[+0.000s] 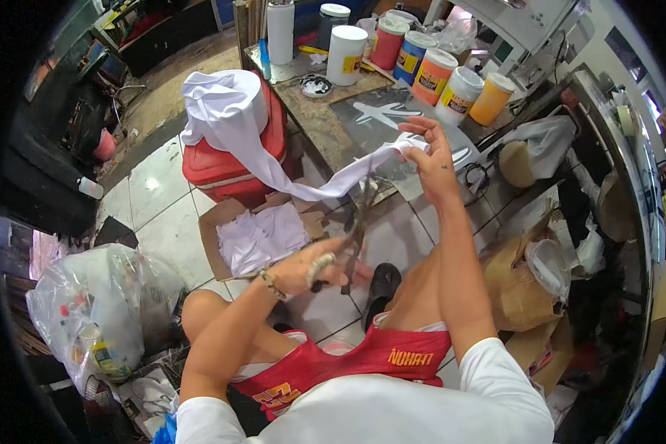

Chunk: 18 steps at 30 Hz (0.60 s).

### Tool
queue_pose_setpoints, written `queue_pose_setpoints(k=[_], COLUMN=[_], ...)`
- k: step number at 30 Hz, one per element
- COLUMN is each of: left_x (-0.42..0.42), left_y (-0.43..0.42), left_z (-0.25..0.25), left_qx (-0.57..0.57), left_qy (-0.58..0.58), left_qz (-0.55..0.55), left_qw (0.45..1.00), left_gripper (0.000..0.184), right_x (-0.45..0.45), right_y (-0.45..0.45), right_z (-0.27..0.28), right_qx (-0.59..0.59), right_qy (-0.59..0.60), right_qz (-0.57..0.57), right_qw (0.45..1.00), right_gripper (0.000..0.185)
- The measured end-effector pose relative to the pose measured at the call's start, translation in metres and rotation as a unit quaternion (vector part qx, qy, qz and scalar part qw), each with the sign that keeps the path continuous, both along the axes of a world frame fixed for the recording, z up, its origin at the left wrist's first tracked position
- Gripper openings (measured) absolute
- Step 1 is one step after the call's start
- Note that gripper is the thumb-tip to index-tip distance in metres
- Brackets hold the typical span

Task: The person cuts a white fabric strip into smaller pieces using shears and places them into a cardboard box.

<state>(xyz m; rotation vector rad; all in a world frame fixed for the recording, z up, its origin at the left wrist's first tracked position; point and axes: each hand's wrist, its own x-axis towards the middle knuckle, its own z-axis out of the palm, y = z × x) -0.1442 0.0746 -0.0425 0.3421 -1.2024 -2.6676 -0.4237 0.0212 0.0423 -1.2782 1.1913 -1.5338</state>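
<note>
My left hand (314,268), blurred by motion, is closed around the handles of dark metal scissors (360,214). The scissor blades point up toward the hanging strip, close to its lower edge; whether they touch it cannot be told. My right hand (431,157) is raised and pinches the end of a long white fabric strip (333,185) between thumb and fingers. The strip sags leftward to a large white fabric roll (226,100) on a red cooler (233,159). Below the strip, a cardboard box (213,240) holds cut white fabric pieces (263,237).
A low table (303,103) carries several paint jars (433,74), a white tub (345,55) and a dark sheet with white marks (348,115). A clear plastic bag (103,296) sits at left. A torn cardboard carton (522,288) stands at right on the tiled floor.
</note>
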Motion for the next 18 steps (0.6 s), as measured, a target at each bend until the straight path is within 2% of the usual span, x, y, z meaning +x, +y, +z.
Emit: queue_pose_setpoints(k=[1, 5, 8, 11, 12, 13, 16, 18], left_x=[-0.004, -0.011, -0.009, 0.0, 0.001, 0.003, 0.004, 0.004], left_y=[0.005, 0.003, -0.006, -0.013, -0.015, -0.016, -0.014, -0.01], left_z=[0.0, 0.008, 0.029, 0.037, 0.038, 0.037, 0.03, 0.038], left_qx=[-0.036, -0.044, -0.098, -0.17, -0.179, -0.182, -0.076, -0.119], left_qy=[-0.003, -0.037, -0.05, -0.072, -0.064, -0.065, -0.07, -0.091], left_qz=[-0.003, 0.054, 0.159, 0.176, 0.178, 0.174, 0.187, 0.171], left_qw=[0.999, 0.997, 0.981, 0.967, 0.966, 0.966, 0.977, 0.974], left_gripper=[0.074, 0.073, 0.074, 0.084, 0.079, 0.079, 0.075, 0.077], right_x=[-0.001, 0.004, 0.008, 0.005, 0.005, 0.003, -0.005, 0.003], right_y=[0.002, 0.013, 0.021, 0.024, 0.024, 0.024, 0.024, 0.023], right_z=[0.002, 0.009, 0.018, 0.023, 0.024, 0.022, 0.021, 0.017], right_qx=[-0.003, -0.01, -0.022, 0.012, 0.02, 0.017, 0.082, 0.09], right_qy=[0.003, -0.004, 0.021, 0.026, 0.025, 0.023, 0.043, 0.043], right_qz=[0.002, 0.097, 0.212, 0.248, 0.256, 0.253, 0.314, 0.308], right_qw=[1.0, 0.995, 0.977, 0.968, 0.966, 0.967, 0.945, 0.946], right_gripper=[0.053, 0.059, 0.068, 0.07, 0.07, 0.07, 0.068, 0.065])
